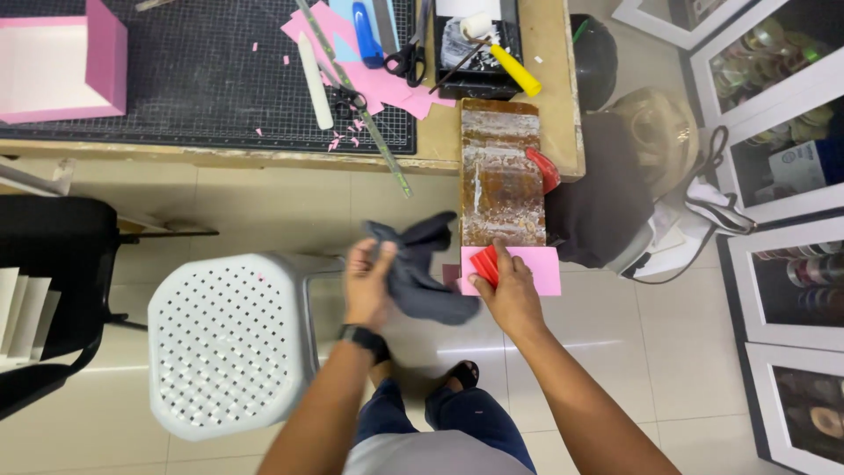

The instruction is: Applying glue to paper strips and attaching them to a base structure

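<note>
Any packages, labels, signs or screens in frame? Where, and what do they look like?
Pink box: top left on the cutting mat, open, white inside.
White carton: right-hand cabinet shelf, behind glass, boxy with a round dark mark.
Wrist device: left wrist, black band; screen not readable.
No signs seen.

Evenly and brightly lit from overhead, with a pale sheen on the floor tiles (492,352) and only soft shadows under the worktop (492,141). Slightly blurred around the hands (369,281), perhaps from motion. Bowed lines toward the frame edges; cabinet glass (774,53) glaring faintly.
</note>
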